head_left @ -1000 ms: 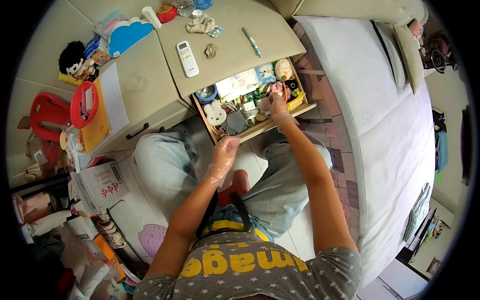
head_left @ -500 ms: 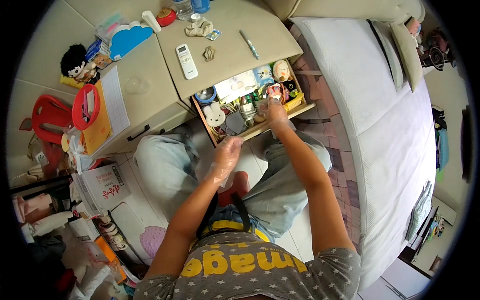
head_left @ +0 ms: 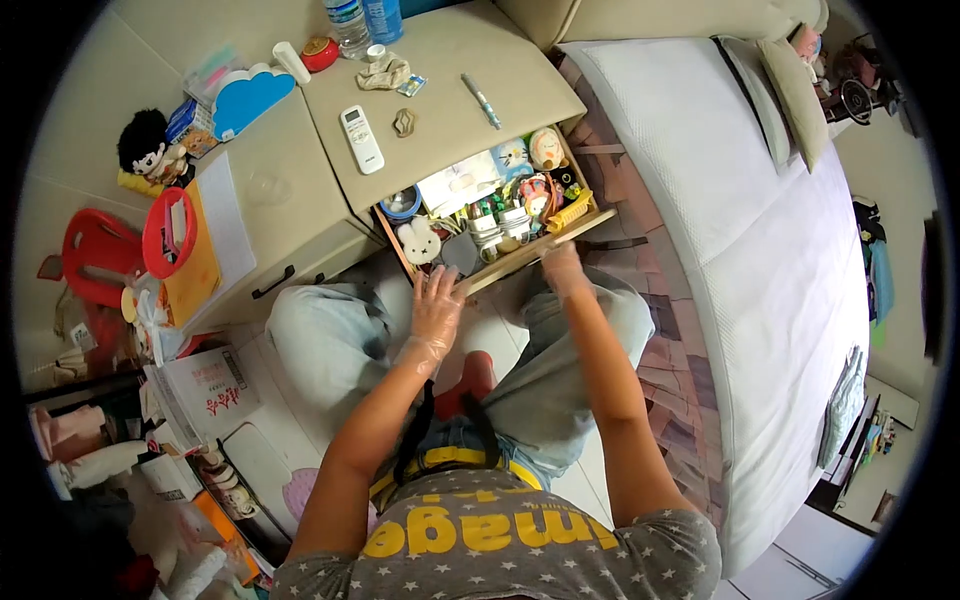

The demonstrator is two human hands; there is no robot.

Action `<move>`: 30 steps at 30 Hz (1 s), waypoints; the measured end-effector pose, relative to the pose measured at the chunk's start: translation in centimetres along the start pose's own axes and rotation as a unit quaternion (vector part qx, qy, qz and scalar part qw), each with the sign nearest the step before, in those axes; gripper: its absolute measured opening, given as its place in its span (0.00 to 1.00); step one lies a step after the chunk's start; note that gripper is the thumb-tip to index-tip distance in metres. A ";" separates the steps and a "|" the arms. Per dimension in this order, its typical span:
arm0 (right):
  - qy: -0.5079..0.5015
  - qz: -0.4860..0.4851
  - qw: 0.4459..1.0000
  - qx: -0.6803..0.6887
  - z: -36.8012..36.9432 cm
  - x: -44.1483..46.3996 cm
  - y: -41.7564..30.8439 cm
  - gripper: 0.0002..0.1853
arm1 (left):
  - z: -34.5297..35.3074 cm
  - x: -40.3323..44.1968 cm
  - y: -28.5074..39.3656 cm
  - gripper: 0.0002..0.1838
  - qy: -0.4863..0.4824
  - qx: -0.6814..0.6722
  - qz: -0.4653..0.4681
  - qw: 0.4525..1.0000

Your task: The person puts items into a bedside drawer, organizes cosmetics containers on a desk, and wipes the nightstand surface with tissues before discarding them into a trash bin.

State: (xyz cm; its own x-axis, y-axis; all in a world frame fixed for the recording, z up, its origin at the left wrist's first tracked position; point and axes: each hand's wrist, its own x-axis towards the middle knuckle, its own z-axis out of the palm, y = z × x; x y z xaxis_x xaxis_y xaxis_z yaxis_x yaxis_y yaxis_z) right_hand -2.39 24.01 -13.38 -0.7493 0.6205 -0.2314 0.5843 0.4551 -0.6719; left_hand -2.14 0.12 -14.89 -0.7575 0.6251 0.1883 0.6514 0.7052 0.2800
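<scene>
An open drawer (head_left: 520, 262) holds a white bunny-faced item (head_left: 418, 241), white chargers (head_left: 486, 232), a grey pouch (head_left: 460, 254), a pink-and-white figure (head_left: 537, 195), a yellow basket (head_left: 569, 212) and a blue round container (head_left: 402, 203). My left hand (head_left: 437, 302), in a clear plastic glove, has its fingers spread at the drawer's front left corner, with nothing in it. My right hand (head_left: 564, 265), also gloved, is just outside the drawer front, near its right part. Its fingers are bent down and partly hidden, so what they touch is unclear.
On the cabinet top (head_left: 440, 100) lie a white remote (head_left: 362, 140), a pen (head_left: 481, 101), a crumpled cloth (head_left: 384, 72) and bottles (head_left: 383, 20). A bed (head_left: 700, 200) stands on the right. Left are a red basket (head_left: 170, 233) and a cardboard box (head_left: 210, 390).
My right hand has come out of the drawer toward me. The fingers of my left hand have spread out at the drawer's left corner. The view has shifted slightly.
</scene>
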 end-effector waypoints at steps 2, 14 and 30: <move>-0.057 0.142 0.966 0.206 1.7 -0.2 0.4 0.11 | 0.1 0.3 -0.5 0.25 0.023 0.054 0.002 0.998; -0.096 0.203 0.786 0.575 4.2 0.6 1.7 0.31 | -1.8 1.4 -1.5 0.34 0.000 0.040 -0.049 0.998; -0.153 0.060 0.758 0.632 6.7 3.0 -5.2 0.42 | -6.4 5.5 -4.4 0.32 0.135 -0.017 -0.126 0.983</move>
State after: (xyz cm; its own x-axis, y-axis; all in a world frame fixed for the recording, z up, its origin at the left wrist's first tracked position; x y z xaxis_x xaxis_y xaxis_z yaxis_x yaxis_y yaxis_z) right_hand -9.77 19.25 -15.29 -0.8645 0.3443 -0.3661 0.0340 -0.6868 -0.7261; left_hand -9.45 -1.71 -9.12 -0.8813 0.3169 0.3507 0.4433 0.8117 0.3804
